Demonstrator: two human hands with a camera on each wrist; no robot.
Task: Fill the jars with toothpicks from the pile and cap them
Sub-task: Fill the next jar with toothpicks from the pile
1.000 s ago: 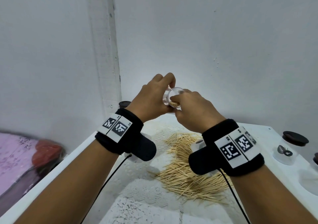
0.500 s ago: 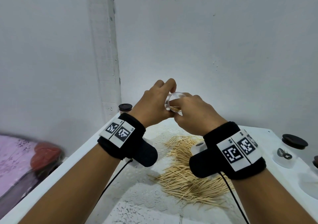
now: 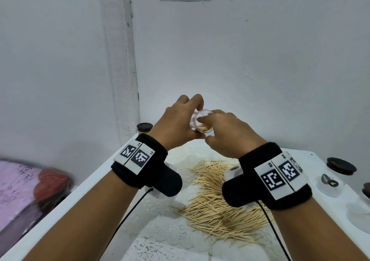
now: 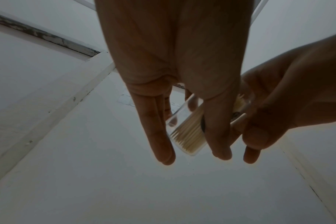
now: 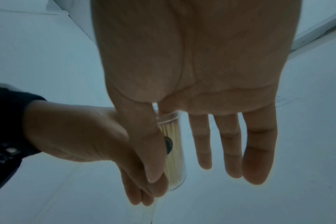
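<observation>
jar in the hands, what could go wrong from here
The clear jar is held tilted and uncapped above the table, gripped by the left hand; its toothpicks could slide out. The right hand works at its mouth and could knock it loose. A drop would land on the toothpick pile.

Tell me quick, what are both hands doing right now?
Left hand: grips the clear jar of toothpicks, held up over the table.
Right hand: index finger and thumb at the jar's mouth; whether they pinch anything cannot be told.
</observation>
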